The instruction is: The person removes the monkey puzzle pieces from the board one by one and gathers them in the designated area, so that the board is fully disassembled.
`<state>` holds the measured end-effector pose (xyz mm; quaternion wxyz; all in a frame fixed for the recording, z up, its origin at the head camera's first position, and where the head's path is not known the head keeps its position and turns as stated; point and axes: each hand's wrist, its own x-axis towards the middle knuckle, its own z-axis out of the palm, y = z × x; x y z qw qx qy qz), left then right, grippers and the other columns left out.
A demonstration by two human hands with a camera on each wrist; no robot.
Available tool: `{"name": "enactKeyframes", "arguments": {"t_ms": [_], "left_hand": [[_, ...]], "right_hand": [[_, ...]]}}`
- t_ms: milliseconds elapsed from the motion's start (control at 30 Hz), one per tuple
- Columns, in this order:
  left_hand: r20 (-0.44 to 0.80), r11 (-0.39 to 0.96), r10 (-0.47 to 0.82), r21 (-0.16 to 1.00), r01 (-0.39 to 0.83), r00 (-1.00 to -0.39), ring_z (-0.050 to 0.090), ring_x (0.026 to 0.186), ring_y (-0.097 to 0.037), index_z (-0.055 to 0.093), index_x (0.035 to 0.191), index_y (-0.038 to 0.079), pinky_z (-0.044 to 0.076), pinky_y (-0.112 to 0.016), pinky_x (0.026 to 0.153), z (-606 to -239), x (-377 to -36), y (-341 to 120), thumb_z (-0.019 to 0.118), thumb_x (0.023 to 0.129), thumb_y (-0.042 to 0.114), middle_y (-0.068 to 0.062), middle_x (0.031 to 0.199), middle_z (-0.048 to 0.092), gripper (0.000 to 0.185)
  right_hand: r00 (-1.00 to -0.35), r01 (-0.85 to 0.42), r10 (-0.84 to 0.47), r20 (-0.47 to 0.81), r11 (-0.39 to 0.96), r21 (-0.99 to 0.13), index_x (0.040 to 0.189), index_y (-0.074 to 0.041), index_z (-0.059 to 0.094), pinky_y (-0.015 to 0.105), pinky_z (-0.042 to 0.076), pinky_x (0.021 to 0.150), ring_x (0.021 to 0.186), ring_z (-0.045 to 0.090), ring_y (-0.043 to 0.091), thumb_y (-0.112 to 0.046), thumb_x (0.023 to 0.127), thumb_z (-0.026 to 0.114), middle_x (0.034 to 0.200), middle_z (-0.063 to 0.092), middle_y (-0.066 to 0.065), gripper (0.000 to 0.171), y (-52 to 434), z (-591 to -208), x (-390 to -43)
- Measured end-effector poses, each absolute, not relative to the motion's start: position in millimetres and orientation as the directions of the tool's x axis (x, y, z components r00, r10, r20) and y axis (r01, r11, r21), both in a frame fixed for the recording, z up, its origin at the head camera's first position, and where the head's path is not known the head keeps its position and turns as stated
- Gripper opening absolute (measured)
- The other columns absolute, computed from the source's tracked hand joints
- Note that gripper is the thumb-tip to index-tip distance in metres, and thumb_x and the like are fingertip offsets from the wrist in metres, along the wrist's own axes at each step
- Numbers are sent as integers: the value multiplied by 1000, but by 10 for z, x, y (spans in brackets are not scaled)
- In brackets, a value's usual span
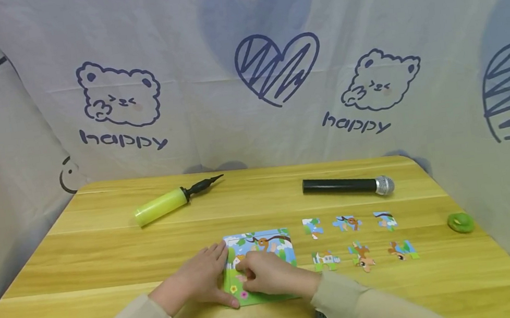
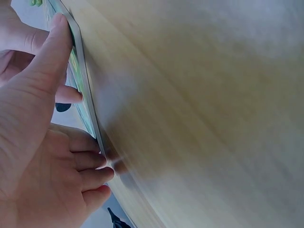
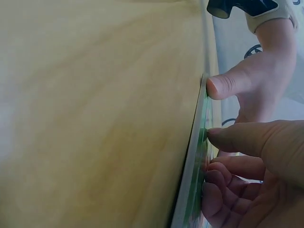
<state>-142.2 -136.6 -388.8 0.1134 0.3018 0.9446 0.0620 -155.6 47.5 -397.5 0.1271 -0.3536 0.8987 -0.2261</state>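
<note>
A flat picture puzzle board (image 1: pixel 263 298), with a bird on a branch, flowers and grass, lies near the table's front. My left hand (image 1: pixel 204 274) rests along its left side, fingers extended, thumb on the lower left corner. In the left wrist view, that hand's fingertips (image 2: pixel 105 175) touch the board's edge. Over the board's middle is my right hand (image 1: pixel 268 273); its thumb (image 3: pixel 235 138) and index finger (image 3: pixel 240 166) touch the surface while the other fingers curl in. Whether a piece sits between them is hidden. Several loose puzzle pieces (image 1: pixel 325 260) lie in two rows right of the board.
A yellow-green hand pump (image 1: pixel 161 206) with a black nozzle lies at the back left. At the back right is a black microphone (image 1: pixel 340 185) with a silver head. A small green object (image 1: pixel 460 222) sits near the right edge. Printed cloth (image 1: pixel 203 117) hangs behind the wooden table (image 1: pixel 107 270).
</note>
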Motion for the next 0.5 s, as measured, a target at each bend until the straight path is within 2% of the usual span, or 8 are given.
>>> {"name": "enactKeyframes", "arguments": {"t_ms": [167,367,500], "left_hand": [[-165,808,587,179,561,-792,27,129,-43,31,134,-16,24,-48,106,-3891,-1423,-1365,62,63,72,-32,141,26,117],[-159,806,590,184,563,-792,28,129,-43,31,133,-17,24,-49,106,-3894,-1424,-1361,63,63,70,-33,140,26,116],[-158,807,588,183,562,-793,28,128,-43,31,133,-17,24,-49,106,-3896,-1422,-1356,63,63,70,-33,140,26,116]], "right_hand": [[-715,-613,-698,-42,654,-444,104,-5,67,15,38,50,56,42,3,-10,75,71,60,46,-10,29,483,-3973,-1531],[-724,-603,-689,-31,653,-458,110,-1,64,15,40,54,60,42,3,-12,76,72,67,46,-9,37,497,-3974,-1510],[-722,-601,-691,-27,647,-469,108,-2,62,15,40,54,60,43,3,-12,75,73,68,46,-9,36,504,-3979,-1511]]}}
